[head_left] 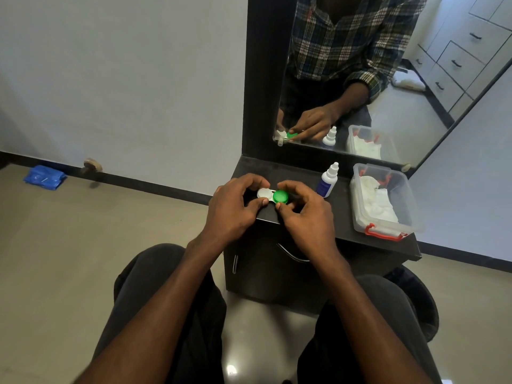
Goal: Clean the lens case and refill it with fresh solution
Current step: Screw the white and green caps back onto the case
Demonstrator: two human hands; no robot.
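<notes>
Item one: lens case (273, 195), a joined pair of wells, white cap (263, 193) on my left, green cap (280, 196) on my right, both caps on; position, near the front left corner of the dark table (340, 217), held between my two hands. My left hand (235, 206) has fingers curled over the far side of the white end and the thumb pressed against its near edge, so it grips that end. My right hand (303, 213) curls round the green end, thumb tip just under the green cap, fingers arched behind it. Step in hand, as I judge it: opening the case, steadying with the left and readying the right to twist off the green cap; cleaning and refilling not yet begun. Next move calls for a firm hold on the body and a turn of the cap alone, kept level in case old fluid sits inside. Item two: solution bottle (327, 180), white nozzle, upright, just right of my right hand. Item three: clear box (399, 217) with red latches, holding white tissues, further right. Item four: mirror (374, 79) behind the table.
</notes>
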